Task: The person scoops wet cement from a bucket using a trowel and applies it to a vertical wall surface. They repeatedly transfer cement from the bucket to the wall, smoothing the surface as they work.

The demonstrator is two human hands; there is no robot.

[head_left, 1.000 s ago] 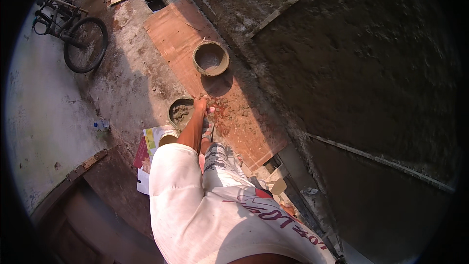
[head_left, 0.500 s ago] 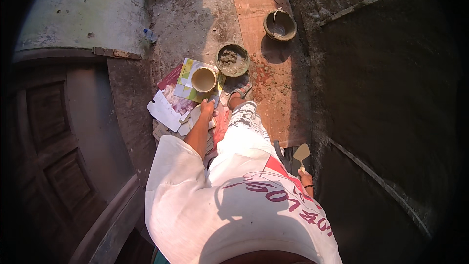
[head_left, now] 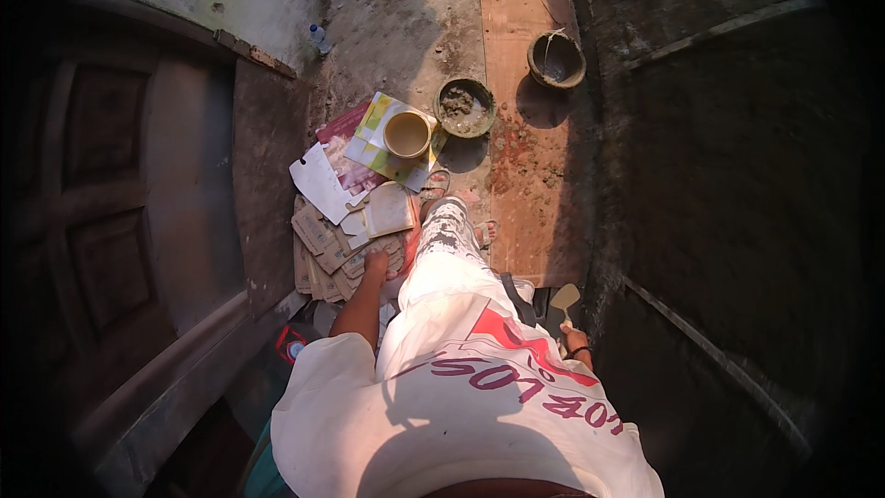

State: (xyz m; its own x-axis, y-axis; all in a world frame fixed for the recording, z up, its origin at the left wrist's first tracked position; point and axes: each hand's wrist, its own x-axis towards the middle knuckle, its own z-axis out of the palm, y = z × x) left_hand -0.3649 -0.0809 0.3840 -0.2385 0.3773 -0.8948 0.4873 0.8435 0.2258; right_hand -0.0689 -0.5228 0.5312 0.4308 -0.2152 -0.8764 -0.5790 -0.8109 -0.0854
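Observation:
My right hand, with a dark band at its wrist, grips the handle of a small trowel low beside my right leg. The trowel's pale blade points away from me. On the other side, my left hand hangs over a pile of flattened cardboard pieces; its fingers are hard to make out. Farther ahead, a round tan container stands on a yellow-and-white printed sheet. Just right of that is a dark bucket with lumpy grey-brown material and some liquid inside.
A second bucket with a string handle stands on a long reddish-brown board spattered with dirt. A small plastic bottle is by the left wall. A panelled door lines the left; a dark wall runs along the right.
My left hand has drawn back from beside the tan container to over the cardboard. The view has shifted, showing more cardboard. The trowel stays in my right hand.

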